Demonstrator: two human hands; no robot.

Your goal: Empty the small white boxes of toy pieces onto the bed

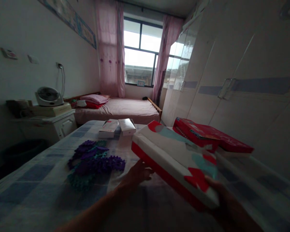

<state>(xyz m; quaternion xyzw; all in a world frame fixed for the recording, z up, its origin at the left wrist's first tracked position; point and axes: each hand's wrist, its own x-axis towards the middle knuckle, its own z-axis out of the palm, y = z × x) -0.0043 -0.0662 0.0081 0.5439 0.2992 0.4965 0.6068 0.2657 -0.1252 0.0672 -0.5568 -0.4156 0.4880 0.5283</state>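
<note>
A flat cardboard box (169, 151) with a white top, red sides and red and pale blue shapes is held tilted above the bed. My right hand (219, 193) grips its near right corner, thumb on top and the other fingers hidden beneath. My left hand (141, 172) is just below the box's left edge, fingers partly curled and apart; whether it touches the box I cannot tell. To its left lies a heap of purple and teal plastic interlocking pieces (94, 164) on the checked sheet (31, 180).
Two small white boxes (127, 126) lie at the sheet's far edge. Red flat boxes (234, 140) lie at the right, by the white wardrobe (246, 58). Beyond are a pink-covered bed (130, 108) and a window. A fan (49, 96) stands on the cabinet (60, 124) at left.
</note>
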